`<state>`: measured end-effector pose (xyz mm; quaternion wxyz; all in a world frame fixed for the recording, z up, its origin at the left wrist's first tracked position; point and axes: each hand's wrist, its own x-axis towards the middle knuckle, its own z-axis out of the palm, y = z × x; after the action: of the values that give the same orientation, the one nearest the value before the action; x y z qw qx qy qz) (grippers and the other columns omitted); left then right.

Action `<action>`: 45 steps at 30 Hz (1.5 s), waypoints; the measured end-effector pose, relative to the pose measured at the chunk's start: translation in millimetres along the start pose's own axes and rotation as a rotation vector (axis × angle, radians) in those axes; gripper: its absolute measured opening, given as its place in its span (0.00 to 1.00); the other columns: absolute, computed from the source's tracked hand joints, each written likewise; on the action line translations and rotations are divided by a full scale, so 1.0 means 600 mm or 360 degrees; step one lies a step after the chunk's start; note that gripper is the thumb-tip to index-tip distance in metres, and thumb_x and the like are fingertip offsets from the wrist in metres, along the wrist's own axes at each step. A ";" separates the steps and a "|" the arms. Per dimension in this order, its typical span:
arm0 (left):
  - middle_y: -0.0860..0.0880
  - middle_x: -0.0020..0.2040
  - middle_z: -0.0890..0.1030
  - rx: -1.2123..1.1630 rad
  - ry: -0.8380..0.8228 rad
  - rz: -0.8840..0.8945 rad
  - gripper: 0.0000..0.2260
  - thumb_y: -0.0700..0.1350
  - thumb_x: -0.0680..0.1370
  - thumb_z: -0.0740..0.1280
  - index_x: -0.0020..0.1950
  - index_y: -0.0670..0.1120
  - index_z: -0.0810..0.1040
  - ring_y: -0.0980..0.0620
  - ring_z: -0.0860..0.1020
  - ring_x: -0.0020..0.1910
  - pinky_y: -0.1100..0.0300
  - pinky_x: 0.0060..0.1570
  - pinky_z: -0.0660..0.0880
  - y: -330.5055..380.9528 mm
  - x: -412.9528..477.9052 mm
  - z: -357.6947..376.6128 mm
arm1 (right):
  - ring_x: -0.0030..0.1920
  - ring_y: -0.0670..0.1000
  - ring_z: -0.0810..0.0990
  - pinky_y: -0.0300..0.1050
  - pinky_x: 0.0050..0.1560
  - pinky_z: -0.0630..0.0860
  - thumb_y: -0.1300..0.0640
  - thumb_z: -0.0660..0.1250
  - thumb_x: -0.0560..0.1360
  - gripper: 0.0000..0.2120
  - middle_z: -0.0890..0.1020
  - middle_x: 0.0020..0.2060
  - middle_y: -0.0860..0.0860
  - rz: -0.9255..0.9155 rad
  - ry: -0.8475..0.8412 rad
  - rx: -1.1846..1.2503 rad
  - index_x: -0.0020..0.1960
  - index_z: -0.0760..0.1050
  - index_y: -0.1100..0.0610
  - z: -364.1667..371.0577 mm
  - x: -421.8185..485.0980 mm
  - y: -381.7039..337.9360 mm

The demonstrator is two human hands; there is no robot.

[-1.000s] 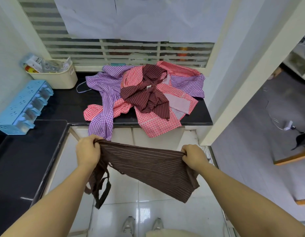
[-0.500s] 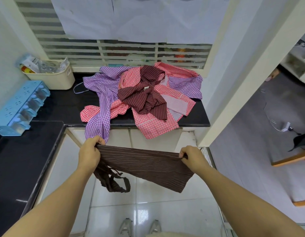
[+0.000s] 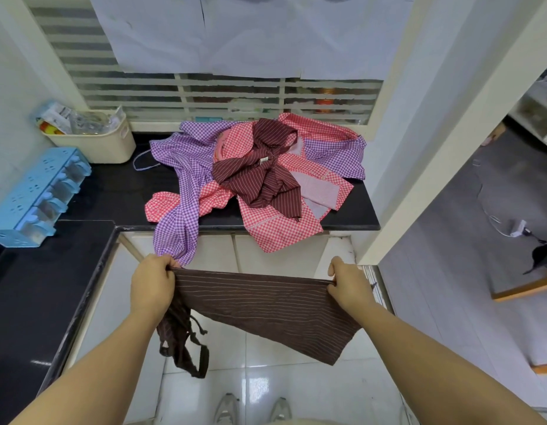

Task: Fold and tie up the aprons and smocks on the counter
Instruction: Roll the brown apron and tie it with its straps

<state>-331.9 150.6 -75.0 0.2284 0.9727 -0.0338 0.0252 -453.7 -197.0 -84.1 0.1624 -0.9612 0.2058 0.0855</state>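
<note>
A brown striped apron (image 3: 260, 305) is stretched in the air in front of the counter. My left hand (image 3: 151, 285) grips its left top corner and my right hand (image 3: 347, 285) grips its right top corner. Its straps (image 3: 186, 348) dangle below my left wrist. On the black counter (image 3: 112, 191) lies a heap of garments: a purple checked smock (image 3: 180, 191), a red checked smock (image 3: 281, 228) and a maroon striped apron (image 3: 266, 182) on top. Parts of the purple and red smocks hang over the counter's front edge.
A cream basket (image 3: 97, 142) with packets stands at the counter's back left. A blue plastic organiser (image 3: 36, 197) sits on the left counter. A white pillar (image 3: 434, 148) rises to the right. White cabinet doors (image 3: 266, 253) and a tiled floor lie below.
My hands have moved further apart, pulling the brown apron tauter and flatter. The straps have swung under my left wrist. The heap on the counter is unchanged.
</note>
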 end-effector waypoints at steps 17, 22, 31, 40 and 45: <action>0.43 0.29 0.81 -0.0307 0.0249 -0.0634 0.09 0.38 0.75 0.61 0.42 0.42 0.81 0.39 0.81 0.35 0.50 0.45 0.79 0.048 0.086 -0.026 | 0.40 0.61 0.82 0.60 0.40 0.81 0.61 0.61 0.79 0.03 0.81 0.40 0.59 0.0248 0.0541 0.0692 0.47 0.71 0.59 -0.062 0.122 0.002; 0.53 0.25 0.80 -0.0865 0.0580 -0.0841 0.12 0.38 0.76 0.59 0.40 0.51 0.78 0.47 0.83 0.31 0.51 0.48 0.81 0.089 0.196 -0.050 | 0.46 0.57 0.82 0.55 0.53 0.80 0.60 0.63 0.80 0.04 0.82 0.46 0.58 0.0290 0.0773 0.0887 0.53 0.75 0.60 -0.124 0.182 -0.042; 0.43 0.48 0.82 -0.0756 0.0960 -0.0544 0.14 0.37 0.75 0.57 0.47 0.49 0.82 0.43 0.79 0.48 0.52 0.55 0.73 0.143 0.458 -0.026 | 0.43 0.49 0.74 0.41 0.48 0.69 0.60 0.63 0.81 0.05 0.81 0.47 0.55 0.0246 0.1037 0.0979 0.54 0.75 0.60 -0.198 0.415 -0.113; 0.39 0.51 0.81 -0.0591 0.0671 -0.0206 0.12 0.35 0.76 0.59 0.50 0.42 0.82 0.39 0.77 0.51 0.51 0.51 0.69 0.198 0.717 0.039 | 0.44 0.52 0.76 0.43 0.48 0.70 0.60 0.61 0.81 0.04 0.81 0.48 0.55 0.0522 0.0933 0.0811 0.53 0.74 0.59 -0.207 0.648 -0.139; 0.42 0.47 0.81 -0.0595 0.0335 -0.0181 0.09 0.37 0.75 0.62 0.50 0.44 0.81 0.41 0.78 0.47 0.49 0.50 0.73 0.171 0.808 0.125 | 0.45 0.51 0.75 0.44 0.51 0.72 0.63 0.61 0.80 0.06 0.81 0.50 0.56 0.0682 0.0801 0.0783 0.55 0.75 0.61 -0.191 0.731 -0.139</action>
<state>145.9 -0.9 -65.3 0.4082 0.9057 0.0410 0.1069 -12.4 -326.5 -55.3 0.3105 -0.8200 0.4489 -0.1723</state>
